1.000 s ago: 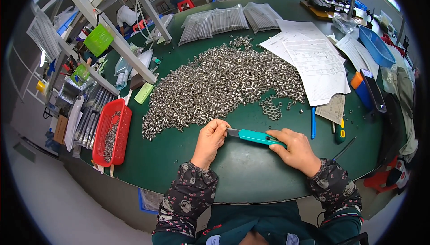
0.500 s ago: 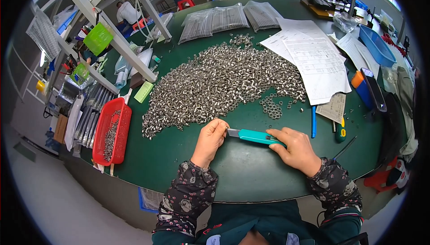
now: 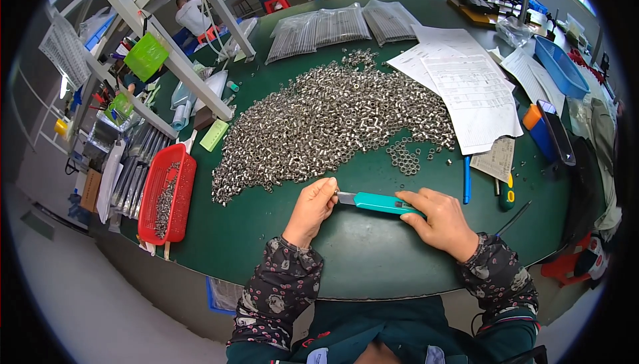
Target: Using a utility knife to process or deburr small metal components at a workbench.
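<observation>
My right hand (image 3: 442, 223) is closed around a teal utility knife (image 3: 379, 203), with its blade (image 3: 346, 197) out and pointing left. The blade's tip meets the fingertips of my left hand (image 3: 310, 211), which pinch a tiny piece, seemingly one of the small metal rings; fingers mostly hide it. Both hands are above the green table (image 3: 373, 257). Just beyond them spreads a large heap of short, shiny metal rings (image 3: 326, 121). A smaller flat cluster of rings (image 3: 403, 159) lies at the heap's near right edge.
A red basket (image 3: 188, 197) with metal pieces stands at the left edge. Bagged metal rods (image 3: 341, 25) lie at the back. Printed papers (image 3: 466, 91), a blue pen (image 3: 466, 181), a yellow-green handled tool (image 3: 508, 197) and a phone (image 3: 556, 134) lie to the right.
Hardly anything differs. My left fingertips have shifted very slightly against the blade's tip; the knife and my right hand stay in place.
</observation>
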A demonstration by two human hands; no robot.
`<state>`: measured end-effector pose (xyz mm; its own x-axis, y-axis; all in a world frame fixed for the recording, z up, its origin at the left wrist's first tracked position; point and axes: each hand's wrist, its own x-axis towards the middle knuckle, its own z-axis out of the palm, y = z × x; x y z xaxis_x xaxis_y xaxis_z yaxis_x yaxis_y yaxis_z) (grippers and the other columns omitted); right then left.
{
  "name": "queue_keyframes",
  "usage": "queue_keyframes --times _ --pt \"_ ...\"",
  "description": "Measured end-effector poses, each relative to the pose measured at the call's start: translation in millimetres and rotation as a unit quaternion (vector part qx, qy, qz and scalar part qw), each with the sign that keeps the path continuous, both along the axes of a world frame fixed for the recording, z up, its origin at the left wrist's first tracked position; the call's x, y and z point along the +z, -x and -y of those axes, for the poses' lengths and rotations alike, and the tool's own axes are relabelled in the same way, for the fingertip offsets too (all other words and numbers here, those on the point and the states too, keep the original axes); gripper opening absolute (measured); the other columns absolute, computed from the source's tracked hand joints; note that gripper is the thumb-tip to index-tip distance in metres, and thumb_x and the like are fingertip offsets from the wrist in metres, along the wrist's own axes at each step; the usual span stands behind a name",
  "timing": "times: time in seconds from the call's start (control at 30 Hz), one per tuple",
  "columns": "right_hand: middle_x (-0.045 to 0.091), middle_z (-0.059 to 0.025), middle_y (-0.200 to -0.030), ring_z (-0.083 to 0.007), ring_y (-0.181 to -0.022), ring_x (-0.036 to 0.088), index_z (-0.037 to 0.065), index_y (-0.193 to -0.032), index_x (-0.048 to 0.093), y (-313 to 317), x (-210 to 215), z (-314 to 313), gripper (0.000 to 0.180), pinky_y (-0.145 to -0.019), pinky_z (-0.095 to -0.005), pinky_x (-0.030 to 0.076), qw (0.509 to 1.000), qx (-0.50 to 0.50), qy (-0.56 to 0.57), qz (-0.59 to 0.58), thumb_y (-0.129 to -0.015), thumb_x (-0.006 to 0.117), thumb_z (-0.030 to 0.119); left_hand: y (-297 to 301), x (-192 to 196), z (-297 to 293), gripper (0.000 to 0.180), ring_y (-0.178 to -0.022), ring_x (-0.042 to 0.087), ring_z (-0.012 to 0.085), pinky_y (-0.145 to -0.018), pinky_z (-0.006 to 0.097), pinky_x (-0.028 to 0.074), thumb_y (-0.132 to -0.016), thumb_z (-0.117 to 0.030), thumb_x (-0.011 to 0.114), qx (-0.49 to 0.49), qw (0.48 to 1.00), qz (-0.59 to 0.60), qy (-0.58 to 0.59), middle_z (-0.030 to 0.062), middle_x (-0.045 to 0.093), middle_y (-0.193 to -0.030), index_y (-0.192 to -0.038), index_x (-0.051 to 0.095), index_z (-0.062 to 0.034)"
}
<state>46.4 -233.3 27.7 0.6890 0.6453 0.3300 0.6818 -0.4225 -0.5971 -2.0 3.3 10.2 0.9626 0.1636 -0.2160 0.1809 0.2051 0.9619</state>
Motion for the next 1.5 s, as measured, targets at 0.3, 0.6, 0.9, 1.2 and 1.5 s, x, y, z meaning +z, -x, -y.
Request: queue_keyframes --times 0.3,0.6,0.9,1.2,1.5 --pt "0.05 -0.0067 -0.07 -0.0236 -0.065 0.053 0.011 -0.102 0.057 0 3 2 0.032 -0.054 -0.0344 0.043 0.997 0.012 0.012 0.071 -0.071 0.062 0.018 1 2 -3 0.031 -0.037 0.023 0.0023 -0.033 0.018 0.017 -0.09 -0.024 0.044 -0.024 0.997 -0.039 0.06 -0.0048 0.036 -0.05 -0.062 0.042 -0.0095" --pt "0.047 -0.0054 -0.066 -0.0213 -0.06 0.046 0.007 -0.101 0.058 -6 11 3 0.039 -0.051 -0.0332 0.037 0.983 0.033 0.001 0.183 -0.062 0.066 0.012 3 12 -7 0.033 -0.039 0.022 0.0019 -0.034 0.018 0.016 -0.088 -0.022 0.046 -0.101 0.987 -0.1 0.072 -0.0059 0.032 -0.048 -0.059 0.036 -0.0116" --pt "0.046 -0.0019 -0.067 -0.016 -0.058 0.045 0.009 -0.1 0.06 -7 21 5 0.038 -0.048 -0.0307 0.036 0.93 0.017 0.062 0.361 -0.062 0.065 0.011 3 12 -6 0.029 -0.04 0.023 0.0017 -0.035 0.018 0.017 -0.088 -0.023 0.047 -0.087 0.986 -0.102 0.095 -0.0061 0.033 -0.049 -0.062 0.039 -0.0107" --pt "0.05 -0.0098 -0.067 -0.026 -0.059 0.051 0.005 -0.101 0.058 -4 5 3 0.035 -0.053 -0.0339 0.041 0.998 -0.003 -0.058 0.025 -0.068 0.065 0.015 0 -4 -12 0.011 -0.049 0.031 0.0026 -0.039 0.014 0.025 -0.089 -0.015 0.047 -0.061 0.978 0.068 0.185 0.0019 0.045 -0.074 -0.094 0.049 -0.0051" --pt "0.06 -0.0148 -0.085 -0.03 -0.074 0.058 0.005 -0.101 0.058 -7 -5 2 0.032 -0.065 -0.0348 0.045 0.989 0.027 -0.081 -0.122 -0.073 0.062 0.019 -4 -5 -11 0.009 -0.05 0.034 0.0035 -0.039 0.015 0.027 -0.086 -0.005 0.048 -0.044 0.977 0.118 0.173 0.0048 0.053 -0.083 -0.095 0.048 -0.0046"
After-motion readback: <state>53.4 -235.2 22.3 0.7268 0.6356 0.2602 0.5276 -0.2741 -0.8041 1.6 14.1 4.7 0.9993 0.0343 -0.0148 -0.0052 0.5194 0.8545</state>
